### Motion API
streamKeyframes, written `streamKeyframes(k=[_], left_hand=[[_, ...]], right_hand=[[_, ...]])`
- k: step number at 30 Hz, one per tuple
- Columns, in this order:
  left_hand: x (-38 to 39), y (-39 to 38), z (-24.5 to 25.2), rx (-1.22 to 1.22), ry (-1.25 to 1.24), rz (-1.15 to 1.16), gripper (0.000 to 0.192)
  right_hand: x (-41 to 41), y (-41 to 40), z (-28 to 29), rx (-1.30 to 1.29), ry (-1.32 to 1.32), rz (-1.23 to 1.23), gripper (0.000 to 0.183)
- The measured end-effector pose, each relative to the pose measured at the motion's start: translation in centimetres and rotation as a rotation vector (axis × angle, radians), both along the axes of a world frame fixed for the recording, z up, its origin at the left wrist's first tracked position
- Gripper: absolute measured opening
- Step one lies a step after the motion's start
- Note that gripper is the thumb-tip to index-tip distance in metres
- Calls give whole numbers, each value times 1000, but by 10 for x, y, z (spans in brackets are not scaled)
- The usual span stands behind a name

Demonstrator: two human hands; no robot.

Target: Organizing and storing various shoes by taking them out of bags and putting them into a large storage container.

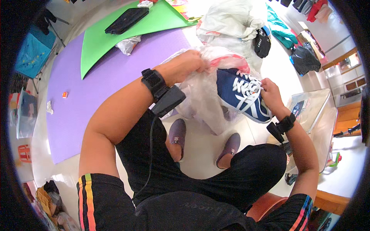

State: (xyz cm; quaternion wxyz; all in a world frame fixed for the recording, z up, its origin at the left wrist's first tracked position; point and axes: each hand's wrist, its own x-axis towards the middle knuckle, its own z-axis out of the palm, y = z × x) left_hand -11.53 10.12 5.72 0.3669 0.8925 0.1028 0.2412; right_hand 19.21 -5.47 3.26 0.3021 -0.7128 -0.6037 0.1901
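Observation:
A navy lace-up shoe (228, 86) with white laces and a pale sole hangs in front of me, partly inside a translucent plastic bag (202, 101) with red print. My right hand (270, 93) grips the shoe at its right side, by the collar and laces. Up and to the left, my left hand (188, 65) is closed on the bag's gathered edge. The bag's crumpled film droops below the left hand towards the floor between my feet. The toe end of the shoe lies close against the film, and its far side is hidden.
A purple foam mat (115, 83) and a green mat (153, 21) with a black pouch (127, 20) lie ahead left. Beyond the shoe are a white plastic bag (228, 20) and a black bundle (262, 43). A clear plastic case (315, 115) stands at right.

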Motion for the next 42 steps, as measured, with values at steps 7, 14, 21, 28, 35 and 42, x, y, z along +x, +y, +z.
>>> streamKeyframes(k=[7,14,21,28,35,42], left_hand=[[-6,7,16,-511,-237,236,10],[-11,-3,26,-975,-102,357,15],[-24,12,19,-473,-121,352,3],[-25,8,12,-843,-303,195,11],[-38,26,21,-667,-29,520,10],[-23,1,33,-874,-91,269,21]], right_hand=[[-39,31,29,93,-557,180,16],[-71,51,24,186,-654,339,17],[-107,74,36,283,-694,534,16],[-123,100,2,382,-640,563,23],[-121,112,22,51,-695,423,27],[-120,120,-15,116,-731,202,16]])
